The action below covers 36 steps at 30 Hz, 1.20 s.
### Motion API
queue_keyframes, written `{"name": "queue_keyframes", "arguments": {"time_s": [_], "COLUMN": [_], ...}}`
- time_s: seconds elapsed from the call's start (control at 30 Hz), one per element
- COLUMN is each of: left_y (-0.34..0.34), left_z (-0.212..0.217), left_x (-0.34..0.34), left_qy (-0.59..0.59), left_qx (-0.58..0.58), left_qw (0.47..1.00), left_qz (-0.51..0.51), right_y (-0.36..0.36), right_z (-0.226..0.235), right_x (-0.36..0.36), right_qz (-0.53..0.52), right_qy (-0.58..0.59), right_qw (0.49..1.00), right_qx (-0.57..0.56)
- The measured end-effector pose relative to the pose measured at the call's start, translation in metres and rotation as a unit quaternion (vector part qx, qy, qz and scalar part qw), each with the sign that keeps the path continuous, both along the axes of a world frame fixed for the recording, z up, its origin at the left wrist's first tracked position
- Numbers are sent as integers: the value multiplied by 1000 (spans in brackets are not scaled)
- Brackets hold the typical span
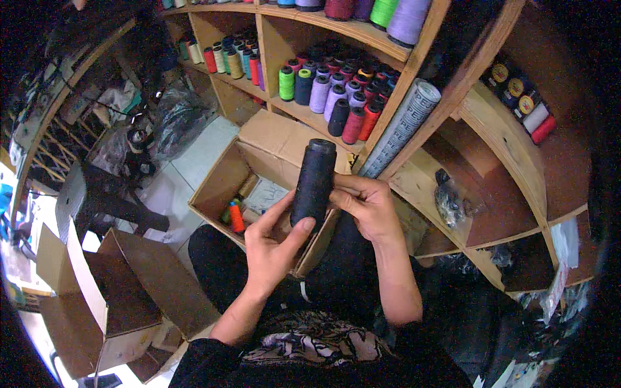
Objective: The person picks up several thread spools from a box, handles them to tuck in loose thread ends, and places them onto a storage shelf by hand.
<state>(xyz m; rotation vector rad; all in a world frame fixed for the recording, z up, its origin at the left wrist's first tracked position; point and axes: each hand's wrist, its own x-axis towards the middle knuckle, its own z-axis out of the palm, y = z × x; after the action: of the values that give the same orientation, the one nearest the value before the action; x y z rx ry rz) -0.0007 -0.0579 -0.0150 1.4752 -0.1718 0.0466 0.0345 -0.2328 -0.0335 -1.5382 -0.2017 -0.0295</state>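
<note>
A spool of black thread [313, 181] is held upright, slightly tilted, in front of me. My left hand [275, 236] grips its lower part, with the thumb across the front near the base. From the right side, my right hand [365, 204] pinches at its middle; the fingertips there are partly hidden behind the spool. Below and beyond the hands stands an open cardboard box [217, 174]. Inside it lie an orange thread spool [236, 217] and some pale printed paper or plastic [264, 194].
Wooden shelves [310, 115] ahead carry several thread spools in purple, green, red and dark colours. A printed grey roll [407, 119] leans against the shelf upright. Another open cardboard box [132, 284] stands at the lower left. Crumpled clear plastic [184, 119] lies on the tiled floor.
</note>
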Motion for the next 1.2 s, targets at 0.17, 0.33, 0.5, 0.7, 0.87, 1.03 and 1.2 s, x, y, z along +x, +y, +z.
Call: {"name": "queue_keyframes", "arguments": {"time_s": [0.17, 0.33, 0.5, 0.7, 0.87, 1.03, 1.2], "left_y": [-13, -37, -52, -56, -77, -81, -122], "left_z": [1, 5, -4, -12, 1, -9, 16], "left_x": [8, 18, 18, 22, 15, 34, 35], "left_qy": [56, 107, 141, 191, 218, 198, 238], "left_qx": [-61, -153, -276, -339, -383, -245, -227], "left_qw": [994, 966, 912, 837, 813, 833, 818], "left_qz": [-74, -177, -269, -385, -380, -454, -471], "right_y": [-29, -48, -56, -60, -87, -102, -139], "right_z": [19, 34, 18, 8, -1, 80, 151], "right_x": [-17, -33, -34, -25, -31, -65, -96], "right_qz": [12, -22, -70, 48, 29, -123, -271], "right_qy": [15, -26, -17, -13, -8, -120, -104], "right_qw": [996, 991, 995, 963, 964, 982, 909], "right_qx": [82, 127, 65, 264, 264, 76, -297]}}
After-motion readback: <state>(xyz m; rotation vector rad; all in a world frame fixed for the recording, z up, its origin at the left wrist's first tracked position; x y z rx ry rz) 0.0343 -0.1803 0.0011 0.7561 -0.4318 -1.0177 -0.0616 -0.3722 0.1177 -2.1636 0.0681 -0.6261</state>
